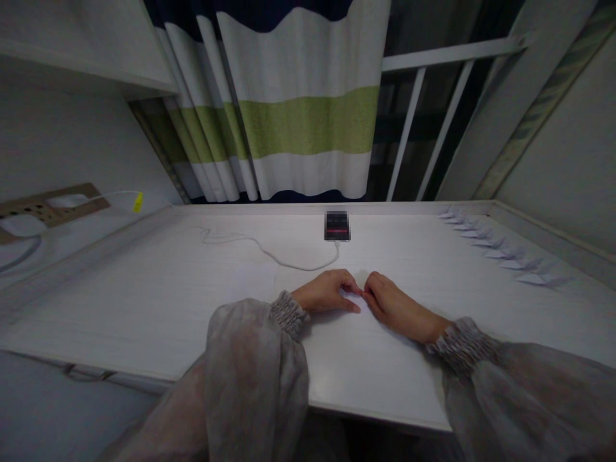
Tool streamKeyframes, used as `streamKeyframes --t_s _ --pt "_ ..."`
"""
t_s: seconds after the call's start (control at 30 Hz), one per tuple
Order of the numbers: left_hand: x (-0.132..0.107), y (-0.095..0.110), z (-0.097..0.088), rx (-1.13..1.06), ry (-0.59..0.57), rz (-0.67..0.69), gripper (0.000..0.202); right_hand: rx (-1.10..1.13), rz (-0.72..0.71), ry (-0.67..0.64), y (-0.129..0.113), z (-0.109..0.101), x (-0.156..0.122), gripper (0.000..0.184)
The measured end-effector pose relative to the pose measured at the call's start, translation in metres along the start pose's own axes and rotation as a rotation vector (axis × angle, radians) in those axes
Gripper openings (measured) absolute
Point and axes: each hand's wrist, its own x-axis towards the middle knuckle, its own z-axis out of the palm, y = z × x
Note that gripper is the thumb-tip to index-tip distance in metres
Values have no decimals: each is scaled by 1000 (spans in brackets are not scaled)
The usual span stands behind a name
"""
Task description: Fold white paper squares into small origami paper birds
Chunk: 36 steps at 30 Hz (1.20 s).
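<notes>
My left hand (332,292) rests low over the white desk, index fingertip meeting the fingers of my right hand. Its thumb is a little apart from the index finger. My right hand (397,308) is curled in a pinch. Between and just behind the fingertips shows a small piece of white paper (360,278), mostly hidden by the hands and hard to tell from the white desktop. Both hands are closed on it. To the left of my left hand lies a faint flat white sheet of paper (253,279).
Several folded white paper cranes (510,260) stand in a row along the desk's right side. A small dark device (337,226), blurred out, sits at the back with a white cable (269,253) running left. A power strip (62,202) is at the left wall; a curtain (308,115) hangs behind.
</notes>
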Motion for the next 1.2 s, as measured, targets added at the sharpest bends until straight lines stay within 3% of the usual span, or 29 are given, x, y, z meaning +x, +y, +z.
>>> streamKeyframes --t_s 0.17,0.57,0.93,1.2 --pt "1 0 1 26 1 16 26 8 72 -4 3 -3 -3 14" --pt "2 2 1 29 -28 -20 25 204 97 -109 12 -12 -4 8" --pt "1 6 -1 32 -38 -40 24 -120 288 -275 -1 -17 10 15" --pt "0 5 0 0 -26 -43 24 -181 324 -267 -3 -14 8 21"
